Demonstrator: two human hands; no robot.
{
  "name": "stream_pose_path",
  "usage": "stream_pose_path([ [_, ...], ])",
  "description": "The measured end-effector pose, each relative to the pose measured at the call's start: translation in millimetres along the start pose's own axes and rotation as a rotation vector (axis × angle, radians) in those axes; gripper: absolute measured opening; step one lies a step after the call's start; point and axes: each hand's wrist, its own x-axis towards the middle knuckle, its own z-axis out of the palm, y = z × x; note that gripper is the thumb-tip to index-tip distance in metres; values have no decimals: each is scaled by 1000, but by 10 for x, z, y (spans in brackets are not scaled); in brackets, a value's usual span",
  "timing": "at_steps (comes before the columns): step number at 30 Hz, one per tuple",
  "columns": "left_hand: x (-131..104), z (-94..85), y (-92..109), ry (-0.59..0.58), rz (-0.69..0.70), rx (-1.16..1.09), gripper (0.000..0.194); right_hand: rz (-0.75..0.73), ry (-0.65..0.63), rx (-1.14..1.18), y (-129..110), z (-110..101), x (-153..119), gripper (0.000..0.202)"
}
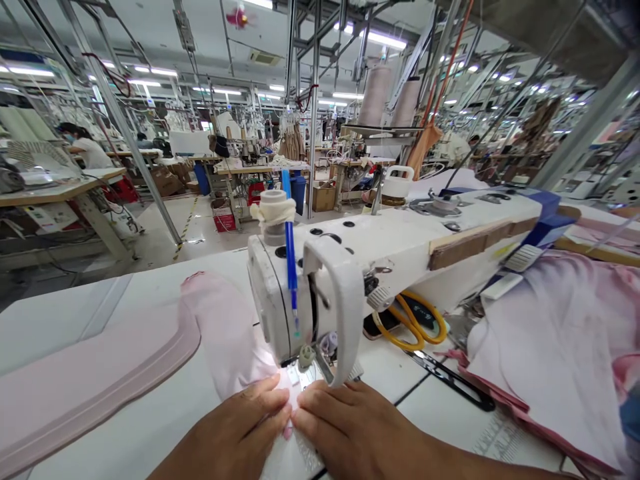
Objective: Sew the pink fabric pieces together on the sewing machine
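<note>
Pale pink fabric (225,340): at needle end, industrial sewing machine (395,230) | left hand (245,420), right hand (353,423): fingertips on fabric, pinching cannot be told | Stitching: apparently under way, fabric not yet off machine; completed seam hidden

So the bench (167,403) is white, with dark seam lines and ruler marks (500,433) toward the front right. A big white sewing machine (383,230) sits mid-bench. Pale pink fabric (220,327) spreads out left; over right there's yellow-handled scissors (441,327), a slim black tool (486,401) and heaped pink cloth (550,340).
</note>
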Motion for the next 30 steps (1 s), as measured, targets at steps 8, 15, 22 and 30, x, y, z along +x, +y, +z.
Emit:
stream_pose_path([
  [8,-184,210,75,-69,77,141,38,14,-62,33,-24,-70,2,25],
  [15,-98,233,123,-42,40,165,45,83,-77,47,-8,-137,20,25],
  [22,-33,226,62,-65,108,244,42,152,-35,-73,-24,-103,20,26],
  [30,-9,209,7,-48,87,254,37,162,-1,-100,-39,-86,29,23],
])
